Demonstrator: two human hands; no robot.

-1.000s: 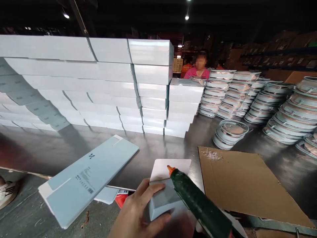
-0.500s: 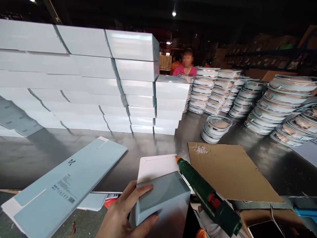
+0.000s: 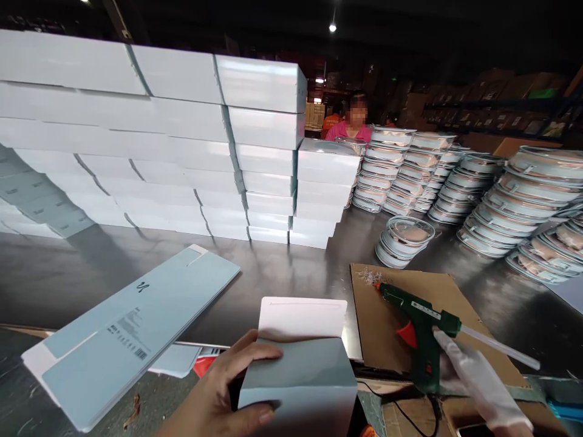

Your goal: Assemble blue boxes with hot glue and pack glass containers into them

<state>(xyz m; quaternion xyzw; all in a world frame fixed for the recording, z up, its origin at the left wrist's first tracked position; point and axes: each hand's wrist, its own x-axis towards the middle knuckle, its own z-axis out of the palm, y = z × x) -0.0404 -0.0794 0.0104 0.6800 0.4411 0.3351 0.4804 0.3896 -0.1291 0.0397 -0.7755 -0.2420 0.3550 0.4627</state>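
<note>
a dim warehouse with small ceiling lamps lies behind a shiny metal workbench (image 3: 282, 273). on its far left side rises a wall of stacked pale cartons (image 3: 182, 152); on the far right stand columns of round lidded containers (image 3: 387, 173), with a co-worker in a pink top (image 3: 336, 131) beyond them.

at the near middle, by the bench edge, is the pale blue-grey carton (image 3: 300, 367) being worked on, its white flap (image 3: 303, 317) folded out at the far end. a thin line runs along the flap close to its far edge, probably hot glue.

the bare left hand (image 3: 212, 391) grasps the carton's left side, fingers laid over the top and thumb pressed against the near face. to the right, the gloved right hand (image 3: 469, 370) is against the back of a green hot glue gun (image 3: 421, 315), whose nozzle is over a brown cardboard sheet (image 3: 377, 334). no finger shows on the red trigger (image 3: 407, 334); i cannot tell whether that hand is clenched round the handle or released.

printed flat cartons (image 3: 155, 309) lie on the left, overhanging the near edge.

the step in hand looks like gluing the flap, with the line apparently laid; the next move calls for a free right hand and pressing the flap squarely before the glue sets.
</note>
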